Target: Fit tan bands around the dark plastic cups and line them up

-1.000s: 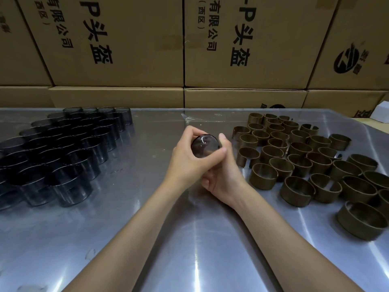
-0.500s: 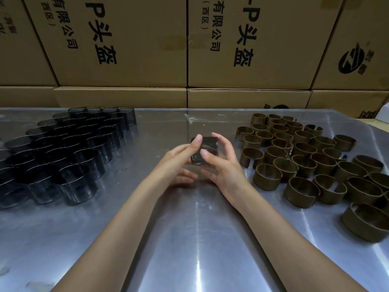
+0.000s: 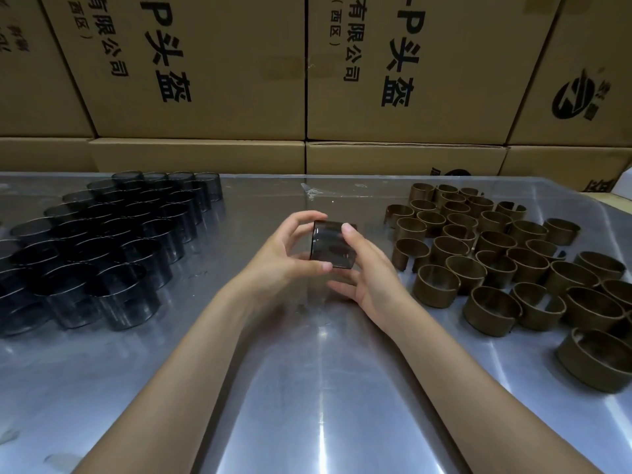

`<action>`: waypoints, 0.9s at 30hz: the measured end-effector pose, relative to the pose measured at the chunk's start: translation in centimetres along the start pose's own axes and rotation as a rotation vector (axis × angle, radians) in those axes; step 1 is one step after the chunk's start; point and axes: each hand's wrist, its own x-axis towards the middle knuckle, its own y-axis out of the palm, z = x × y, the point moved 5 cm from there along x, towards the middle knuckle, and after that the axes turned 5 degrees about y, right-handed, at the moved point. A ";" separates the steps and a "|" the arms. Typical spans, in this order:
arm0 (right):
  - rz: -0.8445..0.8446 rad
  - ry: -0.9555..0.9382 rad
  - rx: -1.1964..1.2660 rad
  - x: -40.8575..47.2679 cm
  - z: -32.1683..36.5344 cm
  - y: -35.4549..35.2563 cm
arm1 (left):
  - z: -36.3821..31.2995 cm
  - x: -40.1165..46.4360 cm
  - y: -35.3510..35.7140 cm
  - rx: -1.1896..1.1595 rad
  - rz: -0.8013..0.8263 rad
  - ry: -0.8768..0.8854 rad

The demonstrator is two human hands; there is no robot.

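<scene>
A dark see-through plastic cup point(image 3: 330, 246) is held just above the middle of the metal table point(image 3: 307, 388). My left hand point(image 3: 280, 258) grips its left side with thumb below and fingers over the top. My right hand point(image 3: 371, 273) holds its right side, thumb on the upper wall. No band shows on this cup. Several bare dark cups point(image 3: 102, 248) stand packed together at the left. Several open tan bands point(image 3: 496, 261) lie in a cluster at the right.
Stacked cardboard boxes point(image 3: 212, 70) with black print form a wall along the table's far edge. A scrap of clear tape point(image 3: 313, 193) lies at the back centre. Bare metal runs between the two clusters, around my forearms.
The cup has turned from showing its round end toward me to showing its side wall. Both hands have shifted their hold and lifted slightly away from me.
</scene>
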 end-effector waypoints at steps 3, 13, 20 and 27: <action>0.066 -0.050 0.152 -0.1 0.2 -0.3 | 0.6 -0.2 0.0 -0.080 0.012 -0.150; 0.172 -0.083 0.144 -0.4 0.4 0.1 | 1.7 -0.6 -0.1 -0.032 -0.107 -0.342; 0.099 0.019 0.090 0.0 0.0 -0.2 | 1.2 -0.5 0.3 -0.195 -0.014 -0.106; 0.173 -0.037 0.188 -0.2 0.3 -0.2 | 1.4 -0.2 0.7 -0.198 -0.015 -0.112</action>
